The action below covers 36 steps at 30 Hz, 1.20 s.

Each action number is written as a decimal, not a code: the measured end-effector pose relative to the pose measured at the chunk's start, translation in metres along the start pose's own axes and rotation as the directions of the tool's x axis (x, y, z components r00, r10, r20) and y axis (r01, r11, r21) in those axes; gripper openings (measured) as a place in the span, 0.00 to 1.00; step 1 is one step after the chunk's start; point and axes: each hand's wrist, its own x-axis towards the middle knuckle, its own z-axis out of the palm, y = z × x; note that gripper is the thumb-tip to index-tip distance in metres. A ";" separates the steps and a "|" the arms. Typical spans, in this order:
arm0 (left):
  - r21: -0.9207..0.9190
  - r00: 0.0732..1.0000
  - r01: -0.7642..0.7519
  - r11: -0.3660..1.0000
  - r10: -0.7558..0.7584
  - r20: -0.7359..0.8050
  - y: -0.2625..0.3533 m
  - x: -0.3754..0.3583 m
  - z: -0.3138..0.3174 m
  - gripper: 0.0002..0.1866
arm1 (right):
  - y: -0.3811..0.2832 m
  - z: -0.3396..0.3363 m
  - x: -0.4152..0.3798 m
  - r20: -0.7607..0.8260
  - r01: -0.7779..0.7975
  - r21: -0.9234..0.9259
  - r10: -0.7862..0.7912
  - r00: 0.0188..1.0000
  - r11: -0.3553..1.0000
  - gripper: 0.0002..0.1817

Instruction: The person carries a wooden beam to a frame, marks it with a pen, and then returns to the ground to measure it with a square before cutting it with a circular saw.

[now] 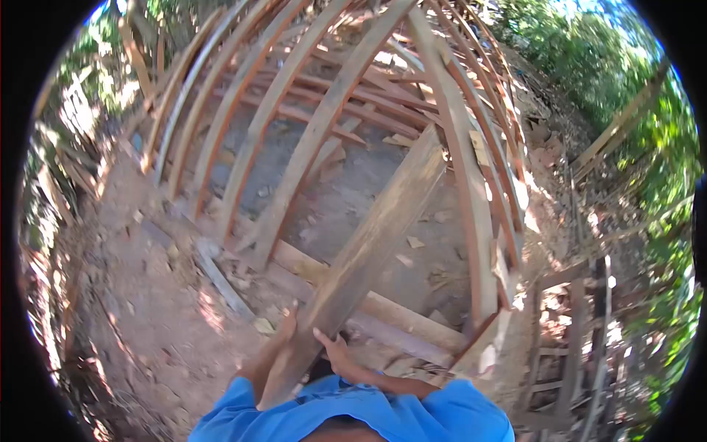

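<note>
A long, wide wooden plank (375, 228) slants from close against my body up and away to the right, into the timber frame. On its left edge is my left hand (286, 325), fingers pressed along the wood. My right hand (337, 351) grips the opposite edge, thumb lying on the face of the plank; its other fingers are hidden beneath. The plank passes over a low beam (409, 318) at the near end of the frame. Its far end lies close to the right-hand upright rib (465, 199).
Several slanting ribs (313, 151) meet overhead in an A shape. Loose boards (368, 103) lie inside on the ground. A short pale board (223, 282) rests on the dirt at left. Slatted timber (567, 339) stands at right, with leafy plants (589, 88) behind.
</note>
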 end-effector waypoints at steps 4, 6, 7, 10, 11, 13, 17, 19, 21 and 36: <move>0.031 0.998 0.020 0.999 -0.018 -0.065 0.078 0.021 -0.026 0.47 | -0.082 -0.003 0.051 0.139 -0.205 0.160 0.183 0.973 0.966 0.34; -0.077 0.996 0.091 0.993 -0.092 -0.007 0.099 0.008 -0.050 0.50 | -0.127 0.003 0.068 0.095 -0.166 0.215 0.148 0.984 0.962 0.30; -0.137 0.992 0.125 0.983 -0.122 0.027 0.094 0.002 -0.060 0.51 | -0.149 0.002 0.074 0.068 -0.117 0.159 0.107 0.992 0.980 0.31; -0.334 0.980 0.191 0.923 -0.160 0.118 0.062 -0.013 -0.081 0.52 | -0.196 -0.006 0.099 0.096 0.045 0.157 -0.061 0.994 0.986 0.30; -0.265 0.985 0.174 0.948 -0.171 0.038 0.066 -0.017 -0.083 0.51 | -0.210 -0.010 0.106 0.085 0.061 0.152 -0.075 0.994 0.986 0.29; -0.099 0.975 0.184 0.978 -0.194 -0.105 0.070 -0.021 -0.088 0.49 | -0.227 -0.015 0.121 0.042 0.083 0.159 -0.091 0.995 0.984 0.28; 0.043 0.910 0.109 0.993 -0.083 -0.405 0.075 0.034 -0.054 0.46 | -0.256 -0.032 0.157 0.079 0.032 0.125 -0.042 0.996 0.992 0.26; -0.029 0.931 0.162 0.986 -0.163 -0.328 0.081 0.066 -0.050 0.47 | -0.268 -0.037 0.182 0.058 0.036 0.167 -0.046 0.997 0.985 0.26; -0.071 0.861 0.213 0.975 -0.221 -0.458 0.071 0.107 -0.031 0.50 | -0.282 -0.047 0.222 0.034 0.050 0.129 -0.055 0.998 0.990 0.26; -0.242 0.833 0.216 0.946 -0.307 -0.460 0.220 0.386 0.040 0.48 | -0.422 -0.118 0.537 0.224 0.052 -0.119 -0.024 0.974 0.992 0.28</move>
